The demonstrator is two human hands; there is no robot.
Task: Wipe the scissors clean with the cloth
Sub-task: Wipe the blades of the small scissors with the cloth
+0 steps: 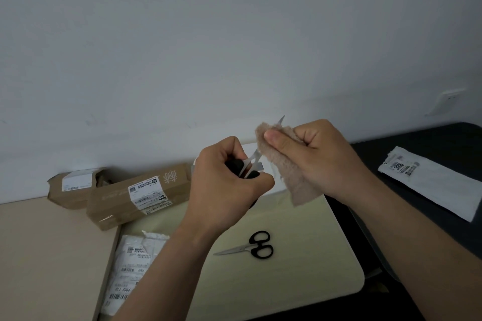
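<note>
Forearms (pixel 161 268) up from six o'clock: left hand (pixel 224 180) grips the scissors (pixel 252 164) by their black handles, blades parted; right hand (pixel 315 156) pinches the tan cloth (pixel 288 167) round one blade at centre. Spare scissors (pixel 251 245) lie on the pale mat (pixel 300 281); boxes (pixel 135 198) at nine, white wall (pixel 234 47) behind.

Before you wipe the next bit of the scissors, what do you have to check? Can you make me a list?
1. Left-hand grip curled round the black handles of the held scissors: ok.
2. Beige cloth sits between the right-hand grip and the blade, with the thumb pressing on cloth, not on metal: ok.
3. Blade tip pokes out bare above the cloth and points away from the person: ok, but keep fingers off it.
4. Blade already clean under the cloth: cannot tell.
5. Second scissors lie shut on the mat, away from both hands: ok.
</note>
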